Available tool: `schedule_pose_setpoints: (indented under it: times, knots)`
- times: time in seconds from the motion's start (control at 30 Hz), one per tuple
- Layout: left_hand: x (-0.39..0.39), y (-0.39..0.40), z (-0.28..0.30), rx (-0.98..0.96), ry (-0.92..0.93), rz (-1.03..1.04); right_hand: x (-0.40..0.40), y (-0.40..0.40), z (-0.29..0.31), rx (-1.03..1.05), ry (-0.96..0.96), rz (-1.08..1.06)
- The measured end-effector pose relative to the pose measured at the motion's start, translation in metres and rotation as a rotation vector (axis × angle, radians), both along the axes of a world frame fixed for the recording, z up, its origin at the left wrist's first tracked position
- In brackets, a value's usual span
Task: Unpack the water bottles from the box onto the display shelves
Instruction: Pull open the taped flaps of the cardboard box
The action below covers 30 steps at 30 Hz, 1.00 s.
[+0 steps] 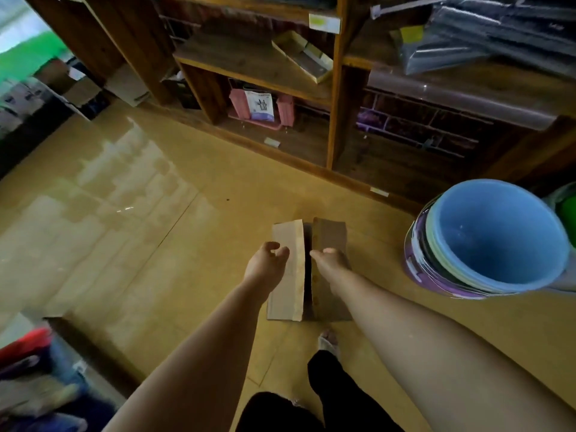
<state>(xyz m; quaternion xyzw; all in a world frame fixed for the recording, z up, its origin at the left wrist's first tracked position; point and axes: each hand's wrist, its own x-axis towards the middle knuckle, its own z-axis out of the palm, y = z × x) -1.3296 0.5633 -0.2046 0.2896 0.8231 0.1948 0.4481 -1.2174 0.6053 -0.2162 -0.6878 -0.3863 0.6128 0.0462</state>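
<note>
- Floor of glossy tan tile fills most of my view, with window light reflected on its left half.
- On that floor, near its middle and in front of the shelving, I see the cardboard box; its two top flaps stand parted with a dark slit between them, and I cannot see any bottles inside.
- My left hand hovers over the left flap, fingers loosely curled and holding nothing.
- My right hand reaches to the edge of the right flap; its fingertips are at the slit, but I cannot tell whether they grip the flap.
- Wooden display shelves run along the far edge of the floor, holding a pink rack and dark plastic-wrapped goods.
- Stacked buckets, the innermost one blue, stand on the floor to the right of the box, well apart from it.
</note>
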Motion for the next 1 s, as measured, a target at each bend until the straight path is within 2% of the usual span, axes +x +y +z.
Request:
schedule_pose_setpoints:
  times: [0.23, 0.53, 0.83, 1.0]
  knots:
    - [0.005, 0.043, -0.068, -0.089, -0.045, -0.029, -0.007, 0.033, -0.057, -0.067, -0.027, -0.024]
    - [0.0, 0.095, -0.199, -0.173, -0.066, -0.041, -0.018, 0.076, -0.172, -0.098, -0.064, -0.138]
    - [-0.012, 0.126, -0.321, -0.21, -0.006, -0.049, -0.032, 0.11, -0.296, -0.052, -0.104, -0.119]
    - [-0.015, 0.135, -0.378, -0.224, 0.111, -0.106, -0.039, 0.116, -0.35, -0.001, -0.18, -0.101]
